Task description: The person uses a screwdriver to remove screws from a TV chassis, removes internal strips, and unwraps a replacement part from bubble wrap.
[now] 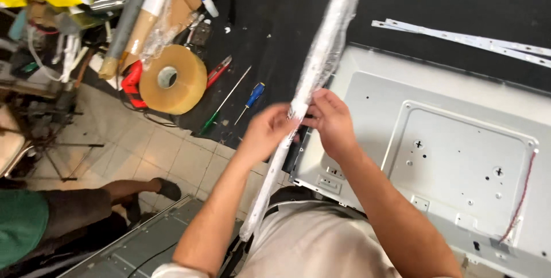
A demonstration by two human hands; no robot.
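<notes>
Along the left edge of the black-covered bench (275,14), a large pale grey metal back panel (447,157) is lying flat, and the person is holding a long white strip bundle wrapped in clear plastic film (313,77) slantwise over the panel's near-left corner. Both the left hand (265,131) and the right hand (332,120) are pinching its middle, seemingly picking the wrap open; finding a loose edge comes next. A tan tape roll (173,78) is sitting near the bench's left edge.
</notes>
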